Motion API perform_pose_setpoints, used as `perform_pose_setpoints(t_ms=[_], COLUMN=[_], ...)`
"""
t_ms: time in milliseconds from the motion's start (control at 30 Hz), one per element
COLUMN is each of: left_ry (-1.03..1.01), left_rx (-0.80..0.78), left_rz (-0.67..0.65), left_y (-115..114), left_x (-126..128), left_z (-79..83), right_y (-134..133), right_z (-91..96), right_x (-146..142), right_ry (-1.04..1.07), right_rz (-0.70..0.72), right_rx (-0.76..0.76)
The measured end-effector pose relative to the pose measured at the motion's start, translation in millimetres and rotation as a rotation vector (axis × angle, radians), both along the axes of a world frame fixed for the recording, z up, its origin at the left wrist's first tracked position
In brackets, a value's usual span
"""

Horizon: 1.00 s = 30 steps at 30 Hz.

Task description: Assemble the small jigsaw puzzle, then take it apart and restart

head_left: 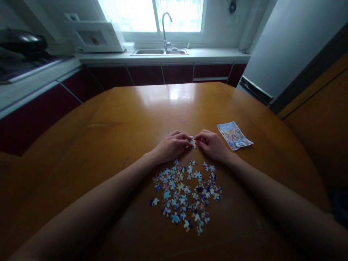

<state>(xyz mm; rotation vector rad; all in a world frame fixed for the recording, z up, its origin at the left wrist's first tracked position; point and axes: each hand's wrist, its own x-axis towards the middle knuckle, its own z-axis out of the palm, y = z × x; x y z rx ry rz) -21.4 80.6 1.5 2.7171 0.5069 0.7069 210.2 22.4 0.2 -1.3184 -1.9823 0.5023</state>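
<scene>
A small cluster of jigsaw puzzle pieces [193, 142] lies on the wooden table between my two hands. From the left, my left hand [176, 145] holds the cluster's edge with its fingers closed and bent. My right hand [210, 143] is pinched at the opposite edge, thumb and fingertips together on a piece partly hidden by them. Nearer to me, many loose puzzle pieces [181, 186] are spread in a rough patch, mostly blue, white, yellow and dark. Both forearms rest along the sides of this patch.
Right of my right hand lies a creased picture sheet [235, 135] printed in colour. The wooden table [130, 112] has a rounded edge. Beyond it stand a counter with a sink [149, 52], a tap [164, 30], a white microwave [95, 38], a wok [23, 41] and a fridge [288, 43].
</scene>
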Motion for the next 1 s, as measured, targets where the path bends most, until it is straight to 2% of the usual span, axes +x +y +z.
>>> perform_pose_setpoints(t_ms=[167,400,600,1000], left_ry=[0.01,-0.006,-0.062,0.005], left_rx=[0.004,-0.025,-0.054,-0.022], left_rz=[0.002,0.006,0.042,0.02], left_y=[-0.3,-0.8,-0.4,0.2], left_x=[-0.8,0.5,0.6,-2.4], left_z=[-0.2,-0.3,-0.6,-1.2], right_y=[1.8,1.0,2.3,3.2], right_z=[-3.6,-3.6,-3.4,-4.3], right_x=[-0.2,-0.6,0.0,0.8], right_ry=[-0.067,-0.172,-0.175,-0.174], right_rz=[-0.009,0.002,0.002,-0.005], right_rx=[0.097,0.081,0.077,0.08])
